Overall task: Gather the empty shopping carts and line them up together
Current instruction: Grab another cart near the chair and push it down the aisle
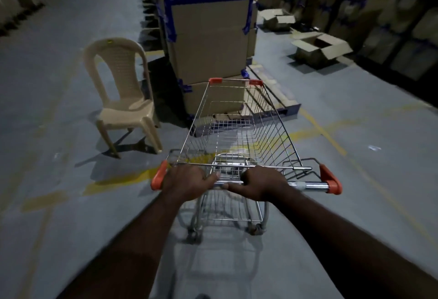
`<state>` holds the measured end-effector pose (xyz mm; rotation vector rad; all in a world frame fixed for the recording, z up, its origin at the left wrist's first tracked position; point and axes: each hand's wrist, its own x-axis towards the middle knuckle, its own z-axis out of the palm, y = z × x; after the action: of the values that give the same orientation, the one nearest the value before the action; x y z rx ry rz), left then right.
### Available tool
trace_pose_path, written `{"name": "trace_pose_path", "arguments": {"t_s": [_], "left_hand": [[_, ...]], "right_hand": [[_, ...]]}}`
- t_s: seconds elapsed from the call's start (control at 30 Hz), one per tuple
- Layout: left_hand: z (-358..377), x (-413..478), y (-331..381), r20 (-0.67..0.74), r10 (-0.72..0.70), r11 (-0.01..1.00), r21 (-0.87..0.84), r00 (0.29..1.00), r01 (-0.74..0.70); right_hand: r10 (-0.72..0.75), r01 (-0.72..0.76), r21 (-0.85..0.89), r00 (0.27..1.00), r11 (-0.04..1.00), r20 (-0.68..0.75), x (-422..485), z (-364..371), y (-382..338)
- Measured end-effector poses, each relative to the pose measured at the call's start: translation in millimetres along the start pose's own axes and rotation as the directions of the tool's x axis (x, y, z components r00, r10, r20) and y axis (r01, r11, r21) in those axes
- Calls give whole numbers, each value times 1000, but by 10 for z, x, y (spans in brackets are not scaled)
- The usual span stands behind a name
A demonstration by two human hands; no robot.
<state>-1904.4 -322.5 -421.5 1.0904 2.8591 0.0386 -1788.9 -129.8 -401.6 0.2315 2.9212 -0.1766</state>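
Chrome wire forms the shopping cart (239,130) directly in front of you, and its basket carries nothing. You hold it by the handle bar (308,184). Your left hand (187,181) is wrapped over the bar close to the orange cap (158,175) at the cart's left end. Your right hand (260,182) is clenched round the same bar near its middle, just beside the left hand. The stretch of bar toward the cart's right-end cap (330,178) is bare. Both arms reach forward to the bar.

The cart stands on a grey floor (59,133), over faded yellow lines (118,179) that run out from under its basket on both sides. Two small orange corner pieces (215,80) mark the cart's front rim.

Right ahead of the cart's front, close to it, rises a stack of cardboard boxes (211,45) edged with blue tape. To the cart's left, apart from it, stands a beige plastic chair (123,95). Ahead and to the cart's right, well apart, an open cardboard box (320,49) lies on the floor with its flaps spread, and another lies beyond it. Farther to the cart's right, dim shelves (391,14) hold more boxes, though the light is too low to make out any detail on them.
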Motion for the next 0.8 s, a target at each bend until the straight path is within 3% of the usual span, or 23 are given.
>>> {"name": "trace_pose_path", "arguments": {"t_s": [0.27,0.5,0.8], "left_hand": [[-77,520,246,42,222,974,36,974,-224],[-96,758,618,60,404,912,56,913,-407],[-11,848,1272,85,557,826,43,826,-561]], "right_hand": [[230,-227,93,973,969,-15,-154,-92,171],[325,-309,210,944,928,-49,-547,-223,279],[584,-569,188,811,800,-33,-1006,121,616]]}}
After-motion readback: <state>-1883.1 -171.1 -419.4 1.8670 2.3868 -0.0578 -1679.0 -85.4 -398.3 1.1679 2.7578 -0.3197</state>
